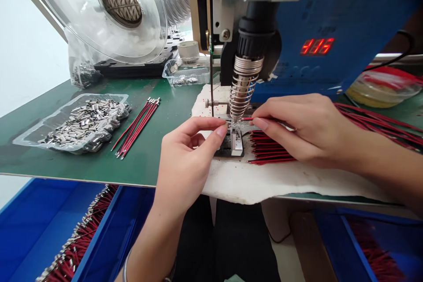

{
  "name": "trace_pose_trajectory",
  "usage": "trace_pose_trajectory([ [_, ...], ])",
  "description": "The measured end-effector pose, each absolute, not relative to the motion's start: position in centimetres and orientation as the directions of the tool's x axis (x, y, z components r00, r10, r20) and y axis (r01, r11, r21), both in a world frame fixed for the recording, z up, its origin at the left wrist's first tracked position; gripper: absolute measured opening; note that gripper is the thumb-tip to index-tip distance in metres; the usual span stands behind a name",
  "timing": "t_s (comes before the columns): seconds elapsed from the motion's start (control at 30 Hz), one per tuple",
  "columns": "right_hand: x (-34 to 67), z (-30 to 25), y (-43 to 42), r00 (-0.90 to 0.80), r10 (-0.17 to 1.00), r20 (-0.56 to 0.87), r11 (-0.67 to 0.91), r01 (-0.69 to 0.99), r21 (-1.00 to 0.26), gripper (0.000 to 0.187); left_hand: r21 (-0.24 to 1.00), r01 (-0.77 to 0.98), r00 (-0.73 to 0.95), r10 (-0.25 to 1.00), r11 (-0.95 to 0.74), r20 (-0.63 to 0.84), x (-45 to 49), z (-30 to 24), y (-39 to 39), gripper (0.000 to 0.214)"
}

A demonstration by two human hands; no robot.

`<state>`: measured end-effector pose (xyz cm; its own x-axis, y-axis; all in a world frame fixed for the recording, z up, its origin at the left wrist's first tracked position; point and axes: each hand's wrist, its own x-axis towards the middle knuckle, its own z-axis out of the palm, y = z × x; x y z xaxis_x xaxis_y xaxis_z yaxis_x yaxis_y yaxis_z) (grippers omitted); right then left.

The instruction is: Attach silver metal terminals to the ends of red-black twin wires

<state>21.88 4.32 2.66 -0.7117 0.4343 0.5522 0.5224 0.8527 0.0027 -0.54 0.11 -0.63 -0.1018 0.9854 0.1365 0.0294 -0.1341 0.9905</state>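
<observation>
My right hand (297,125) pinches a red wire (246,119), whose end points left toward the tip of a soldering head wrapped in a coil spring (243,81). Opposite it, my left hand (188,154) has thumb and forefinger closed at the left side of a small metal fixture (236,141). What lies between those fingertips is too small to make out. The soldering tip comes down onto the fixture, between both hands. Below my right hand, a row of red and black wires (269,147) lies on a white cloth (238,180).
Left on the green table (99,169) are a clear tray of metal cylinders (82,123) and finished-looking wires with metal ends (137,128). A clear fume hood (76,4) hangs above. The blue machine (307,22) has a red display. Blue bins (132,220) sit below.
</observation>
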Motion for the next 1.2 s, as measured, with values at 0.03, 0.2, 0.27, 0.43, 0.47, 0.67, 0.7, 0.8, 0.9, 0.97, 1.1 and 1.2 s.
trace_pose_trajectory([
  [0.03,21.8,2.6,4.3,-0.711,0.445,0.544,0.854,0.519,-0.02,0.019,0.99,0.038,-0.101,0.985,-0.133,0.136,-0.5,-0.6,0.1,0.005],
  [0.2,21.7,2.3,4.0,-0.669,0.547,0.504,0.825,0.533,-0.188,0.007,0.989,0.072,-0.112,0.984,-0.129,0.137,-0.5,-0.6,0.1,0.008],
  [0.27,21.6,2.2,3.9,-0.665,0.562,0.492,0.82,0.524,-0.229,0.004,0.988,0.084,-0.112,0.984,-0.127,0.136,-0.5,-0.6,0.2,0.009],
  [0.43,21.2,2.2,3.9,-0.638,0.586,0.499,0.806,0.519,-0.283,0.006,0.988,0.096,-0.11,0.985,-0.124,0.135,-0.5,-0.5,0.1,0.011],
  [0.47,21.2,2.2,3.9,-0.629,0.588,0.508,0.805,0.519,-0.289,0.006,0.988,0.098,-0.108,0.985,-0.123,0.133,-0.5,-0.5,0.1,0.011],
  [0.67,21.0,2.1,3.8,-0.604,0.609,0.514,0.787,0.54,-0.298,0.008,0.985,0.147,-0.099,0.989,-0.092,0.107,-0.5,-0.5,0.1,0.014],
  [0.7,21.0,2.0,3.8,-0.602,0.609,0.517,0.787,0.542,-0.296,0.008,0.984,0.156,-0.103,0.989,-0.089,0.105,-0.5,-0.5,0.1,0.014],
  [0.8,20.9,2.0,3.7,-0.589,0.61,0.53,0.782,0.554,-0.285,0.009,0.981,0.174,-0.109,0.988,-0.085,0.105,-0.5,-0.5,0.1,0.016],
  [0.9,20.7,1.9,3.6,-0.571,0.622,0.536,0.769,0.574,-0.28,0.011,0.981,0.177,-0.106,0.989,-0.081,0.101,-0.5,-0.5,0.1,0.018],
  [0.97,20.5,1.9,3.5,-0.562,0.627,0.54,0.764,0.581,-0.281,0.011,0.981,0.174,-0.109,0.989,-0.082,0.102,-0.4,-0.4,0.1,0.018],
  [1.1,20.4,1.9,3.3,-0.541,0.642,0.543,0.75,0.591,-0.297,0.011,0.982,0.168,-0.111,0.988,-0.086,0.106,-0.3,-0.4,0.1,0.019],
  [1.2,20.3,1.9,3.1,-0.521,0.664,0.536,0.732,0.598,-0.325,0.011,0.981,0.166,-0.118,0.986,-0.095,0.115,-0.3,-0.4,0.0,0.021],
])
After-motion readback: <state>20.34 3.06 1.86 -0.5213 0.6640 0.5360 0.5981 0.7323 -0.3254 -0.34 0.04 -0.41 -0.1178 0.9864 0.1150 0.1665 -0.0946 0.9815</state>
